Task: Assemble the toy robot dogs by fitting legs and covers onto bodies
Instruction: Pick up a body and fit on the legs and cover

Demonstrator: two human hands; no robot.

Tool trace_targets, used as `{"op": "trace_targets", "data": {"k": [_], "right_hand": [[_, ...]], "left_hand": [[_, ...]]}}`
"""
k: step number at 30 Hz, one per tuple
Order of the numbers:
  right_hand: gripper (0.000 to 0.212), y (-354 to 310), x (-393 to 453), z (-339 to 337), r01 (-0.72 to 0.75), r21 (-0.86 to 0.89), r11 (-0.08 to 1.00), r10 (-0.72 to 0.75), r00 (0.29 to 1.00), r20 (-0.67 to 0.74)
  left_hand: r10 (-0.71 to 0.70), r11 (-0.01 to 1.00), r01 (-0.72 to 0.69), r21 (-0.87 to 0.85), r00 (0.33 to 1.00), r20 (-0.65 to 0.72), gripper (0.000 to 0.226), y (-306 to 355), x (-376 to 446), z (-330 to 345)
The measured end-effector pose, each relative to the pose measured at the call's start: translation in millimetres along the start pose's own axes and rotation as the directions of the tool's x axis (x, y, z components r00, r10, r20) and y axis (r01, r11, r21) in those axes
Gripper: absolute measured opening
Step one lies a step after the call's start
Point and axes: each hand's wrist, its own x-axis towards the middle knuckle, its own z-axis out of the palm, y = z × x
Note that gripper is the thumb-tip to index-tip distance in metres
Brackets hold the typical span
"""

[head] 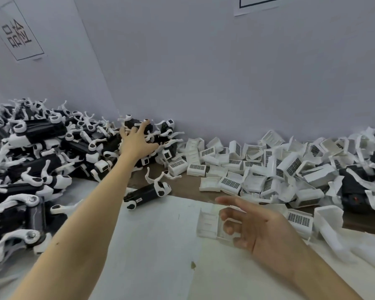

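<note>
The heaped toy robot dogs [41, 148] are black-bodied with white legs — one lone dog [146, 194] likewise. The piled covers [258, 169] are white, many bearing dark grid patches. The wall [204, 72] is pale grey-lilac; the table sheet [156, 245] white over brown.

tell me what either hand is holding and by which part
Nothing is held. The left hand reaches spread over the dog pile; the right hand hovers open.

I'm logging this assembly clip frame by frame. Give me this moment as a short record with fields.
left hand: fingers spread, reaching onto the pile of toy dog bodies
right hand: open, over a white cover on the table
loose body: lying alone on the table
cover pile: heaped along the wall, right side
</note>
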Motion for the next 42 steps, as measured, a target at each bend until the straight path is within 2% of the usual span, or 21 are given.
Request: {"op": "trace_targets", "data": {"k": [4, 7, 12, 18, 21, 23, 25, 27, 28, 29, 30, 31, 33, 34, 35, 36, 39, 42], "right_hand": [[0.033, -3.3, -1.2, 1.8, 0.013, 0.014, 1.0, -0.012, 0.999, -0.042], [0.036, -5.8, -3.3, 4.7, 0.025, 0.033, 0.999, -0.023, 0.997, -0.07], [0.041, -9.0, -10.1, 6.3, 0.045, 0.097, 0.994, -0.036, 0.995, -0.094], [0.033, -25.2, -17.4, 1.8, 0.11, 0.212, 0.971, -0.087, 0.989, -0.118], [0.03, -36.7, -19.7, 2.7, 0.167, 0.197, 0.966, -0.127, 0.971, -0.202], [0.031, -41.5, -19.3, 5.5, 0.229, 0.143, 0.963, -0.181, 0.94, -0.288], [0.027, -42.6, -17.6, 9.8, 0.314, -0.039, 0.949, -0.304, 0.868, -0.393], [0.028, -40.3, -15.9, 18.3, 0.267, -0.403, 0.876, -0.437, 0.793, -0.424], [0.032, -39.0, -14.3, 24.2, 0.225, -0.547, 0.806, -0.474, 0.799, -0.37], [0.039, -36.8, -12.3, 29.7, 0.196, -0.646, 0.738, -0.483, 0.822, -0.302], [0.047, -33.2, -8.9, 33.6, 0.171, -0.729, 0.663, -0.484, 0.841, -0.242], [0.053, -29.4, -4.9, 35.9, 0.157, -0.808, 0.568, -0.505, 0.842, -0.191], [0.054, -22.0, 2.2, 37.3, 0.139, -0.921, 0.365, -0.594, 0.796, -0.115], [0.051, -19.5, 3.1, 37.6, 0.128, -0.942, 0.311, -0.637, 0.764, -0.106], [0.047, -18.1, 2.0, 37.8, 0.113, -0.95, 0.292, -0.668, 0.735, -0.118], [0.043, -17.5, -0.4, 37.4, 0.1, -0.953, 0.287, -0.69, 0.712, -0.133], [0.04, -19.3, -18.3, 33.4, 0.098, -0.944, 0.316, -0.703, 0.692, -0.164], [0.043, -22.4, -48.4, 26.2, 0.143, -0.929, 0.343, -0.731, 0.661, -0.168]], "left_hand": [[0.095, 0.986, -0.098, -0.131, 0.995, -0.034, 0.089, -8.0, -24.0, -5.5], [0.177, 0.967, -0.178, -0.181, 0.984, -0.025, 0.083, -1.2, -47.5, -16.4], [0.299, 0.913, -0.28, -0.296, 0.954, 0.021, 0.084, 35.5, -112.5, -24.8], [0.426, 0.869, -0.388, -0.307, 0.902, 0.067, 0.091, 78.7, -197.9, -40.6], [0.528, 0.824, -0.487, -0.289, 0.846, 0.08, 0.088, 98.9, -233.4, -48.6], [0.596, 0.784, -0.54, -0.305, 0.792, 0.132, 0.089, 107.8, -249.4, -54.0], [0.696, 0.712, -0.643, -0.282, 0.697, 0.17, 0.09, 110.3, -256.2, -60.1], [0.776, 0.628, -0.763, -0.153, 0.628, 0.054, 0.082, 107.6, -251.8, -66.7], [0.783, 0.612, -0.786, -0.091, 0.618, -0.068, 0.076, 104.8, -245.8, -70.1], [0.752, 0.638, -0.769, -0.048, 0.635, -0.176, 0.074, 101.8, -239.3, -72.4], [0.694, 0.696, -0.718, -0.019, 0.68, -0.235, 0.074, 98.9, -232.5, -71.8], [0.629, 0.765, -0.644, 0.008, 0.744, -0.225, 0.074, 96.8, -226.3, -67.6], [0.473, 0.881, -0.471, 0.047, 0.881, -0.03, 0.074, 97.1, -219.2, -52.1], [0.381, 0.922, -0.386, 0.032, 0.918, 0.108, 0.073, 99.3, -219.0, -43.7], [0.31, 0.948, -0.317, 0.003, 0.929, 0.203, 0.071, 101.9, -220.8, -36.6], [0.275, 0.961, -0.277, -0.026, 0.931, 0.242, 0.067, 104.4, -223.1, -31.3], [0.319, 0.948, -0.306, -0.092, 0.925, 0.206, 0.049, 112.5, -230.5, -26.9], [0.348, 0.937, -0.336, -0.092, 0.912, 0.216, 0.042, 123.5, -239.9, -35.6]]}}
